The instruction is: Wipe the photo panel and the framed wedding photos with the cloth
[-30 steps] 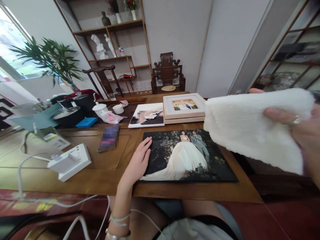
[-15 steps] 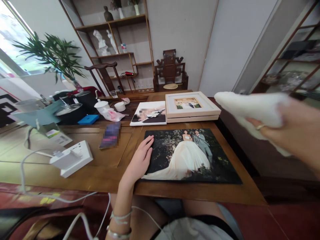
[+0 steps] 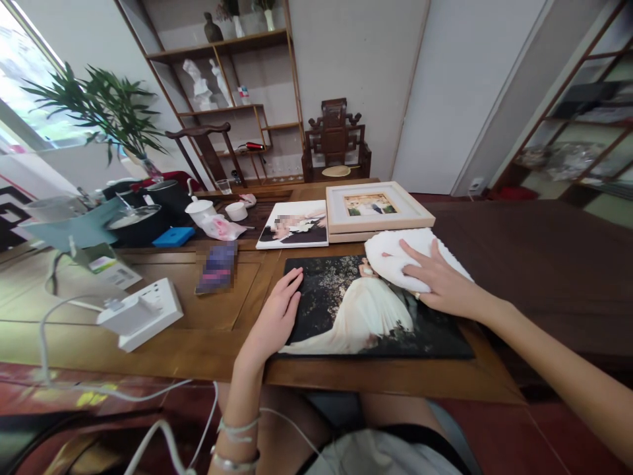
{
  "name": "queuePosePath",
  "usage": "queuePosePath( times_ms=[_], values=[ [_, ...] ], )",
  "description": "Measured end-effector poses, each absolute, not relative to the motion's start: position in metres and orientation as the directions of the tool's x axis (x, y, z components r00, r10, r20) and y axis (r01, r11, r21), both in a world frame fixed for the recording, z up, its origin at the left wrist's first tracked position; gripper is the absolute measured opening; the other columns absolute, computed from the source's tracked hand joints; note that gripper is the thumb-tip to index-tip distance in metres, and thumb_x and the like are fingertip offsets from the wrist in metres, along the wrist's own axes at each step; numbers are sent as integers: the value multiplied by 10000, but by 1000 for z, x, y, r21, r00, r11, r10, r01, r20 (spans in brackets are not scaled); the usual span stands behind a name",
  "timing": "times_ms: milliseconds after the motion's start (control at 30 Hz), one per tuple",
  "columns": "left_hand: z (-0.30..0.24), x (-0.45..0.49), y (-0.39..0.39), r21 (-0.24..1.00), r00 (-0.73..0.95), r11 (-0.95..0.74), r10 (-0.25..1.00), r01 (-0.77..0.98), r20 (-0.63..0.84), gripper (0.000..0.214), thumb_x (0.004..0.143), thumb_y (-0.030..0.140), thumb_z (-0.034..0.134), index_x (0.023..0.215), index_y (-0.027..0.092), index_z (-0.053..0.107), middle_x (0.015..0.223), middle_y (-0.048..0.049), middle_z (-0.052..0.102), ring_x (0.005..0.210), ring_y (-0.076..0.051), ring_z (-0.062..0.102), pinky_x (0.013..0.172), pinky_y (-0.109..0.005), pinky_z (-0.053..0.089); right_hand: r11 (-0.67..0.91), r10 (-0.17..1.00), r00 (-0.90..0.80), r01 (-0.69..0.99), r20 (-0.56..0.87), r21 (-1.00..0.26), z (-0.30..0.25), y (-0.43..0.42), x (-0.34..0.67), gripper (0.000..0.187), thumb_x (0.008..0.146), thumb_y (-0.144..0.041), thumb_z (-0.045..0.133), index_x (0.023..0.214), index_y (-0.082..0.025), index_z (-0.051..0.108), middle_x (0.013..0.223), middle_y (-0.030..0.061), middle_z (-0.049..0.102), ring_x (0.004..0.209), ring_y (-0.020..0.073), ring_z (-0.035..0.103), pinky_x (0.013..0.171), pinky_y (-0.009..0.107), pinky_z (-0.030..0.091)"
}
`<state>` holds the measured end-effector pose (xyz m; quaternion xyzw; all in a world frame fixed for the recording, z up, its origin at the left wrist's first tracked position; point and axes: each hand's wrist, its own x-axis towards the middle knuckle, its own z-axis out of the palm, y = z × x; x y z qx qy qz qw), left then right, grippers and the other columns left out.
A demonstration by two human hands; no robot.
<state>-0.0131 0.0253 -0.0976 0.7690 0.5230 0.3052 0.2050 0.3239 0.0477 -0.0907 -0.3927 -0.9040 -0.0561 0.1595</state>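
Note:
A large wedding photo panel (image 3: 346, 316) lies flat on the wooden table in front of me. It shows a bride in a long white dress against dark foliage. My left hand (image 3: 279, 307) rests flat on the panel's left edge, fingers stretched out. Over the panel's upper right part, my right hand (image 3: 435, 280) presses a folded white cloth (image 3: 390, 254), which it keeps hold of with fingers partly spread. The cloth covers the second figure and overlaps the panel's far edge.
Behind the panel are a smaller photo print (image 3: 297, 227) and stacked light-wood frames (image 3: 336, 227). A white power strip (image 3: 148, 313), a blurred dark packet (image 3: 217, 267), a blue box (image 3: 174, 236) and black pots (image 3: 138, 224) stand left. A wooden chair (image 3: 336, 142) stands beyond.
My right hand has brought the white cloth down and leftward from the air at the right onto the panel's upper right. My left hand has stayed on the panel's left edge.

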Motion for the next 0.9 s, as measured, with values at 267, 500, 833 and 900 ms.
queuePosePath(
  times_ms=[267, 500, 833, 900],
  values=[
    [-98, -14, 30, 612, 265, -384, 923, 691, 280, 417, 925, 254, 340, 1289, 155, 517, 1426, -103, 446, 1334, -206, 386, 1137, -424, 248, 735, 662, -693, 675, 284, -68, -85, 24, 317, 548, 614, 10, 379, 1101, -155, 567, 1445, 149, 385, 1387, 273, 185, 1067, 612, 215],
    [-96, -14, 29, 612, 263, -380, 925, 694, 275, 405, 914, 317, 421, 1284, 185, 522, 1432, -93, 442, 1334, -223, 386, 1126, -435, 269, 793, 609, -763, 587, 219, -161, -67, -71, 284, 547, 476, -35, 432, 915, -274, 652, 1454, 13, 380, 1361, 295, 260, 1095, 567, 209],
    [-94, -14, 28, 614, 266, -363, 932, 701, 247, 430, 898, 345, 467, 1289, 172, 516, 1438, -91, 435, 1338, -212, 381, 1130, -411, 266, 692, 704, -636, 714, 316, -103, -78, 34, 308, 441, 643, -74, 451, 1050, -191, 574, 1289, 148, 553, 1254, 303, 443, 1048, 552, 317],
    [-94, -13, 28, 613, 256, -357, 934, 705, 250, 431, 898, 342, 468, 1286, 162, 520, 1432, -96, 442, 1336, -213, 384, 1130, -407, 268, 686, 703, -627, 721, 335, -91, -83, 51, 312, 431, 658, -70, 443, 1055, -188, 562, 1277, 148, 555, 1233, 291, 465, 1059, 538, 307]
  ],
)
